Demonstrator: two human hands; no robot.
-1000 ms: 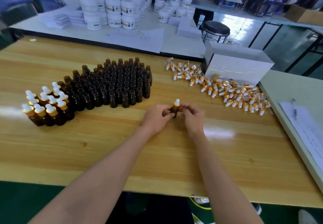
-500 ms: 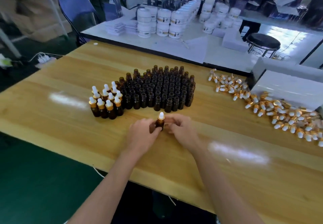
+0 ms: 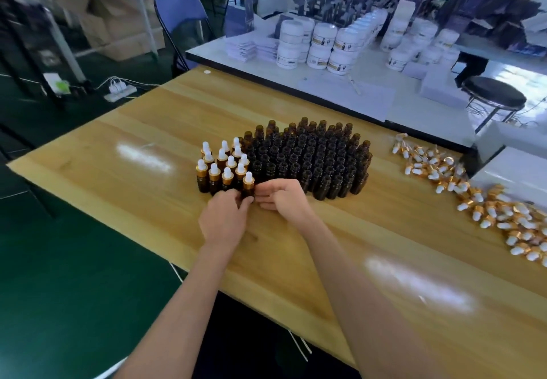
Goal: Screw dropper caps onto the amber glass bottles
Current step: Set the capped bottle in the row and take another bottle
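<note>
An amber bottle with a gold-and-white dropper cap [image 3: 248, 182] stands on the wooden table [image 3: 142, 130], at the near right corner of a cluster of several capped bottles [image 3: 220, 162]. My left hand [image 3: 226, 220] grips its lower body with fingers and thumb. My right hand [image 3: 284, 199] lies just right of it, fingers loosely curled and holding nothing. A dense block of uncapped amber bottles [image 3: 310, 156] stands behind my right hand. Loose dropper caps [image 3: 473, 198] are strewn in a band across the table's right side.
A white box [image 3: 515, 171] sits at the table's far right behind the caps. Beyond is a white table with stacked white jars [image 3: 322, 44] and papers. A black stool [image 3: 494, 97], a blue chair [image 3: 180, 11] and a power strip [image 3: 120, 93] stand on the green floor.
Both hands carried the capped bottle from the table's middle leftward to the capped cluster. The right hand's fingers have come off the cap. The camera has swung left.
</note>
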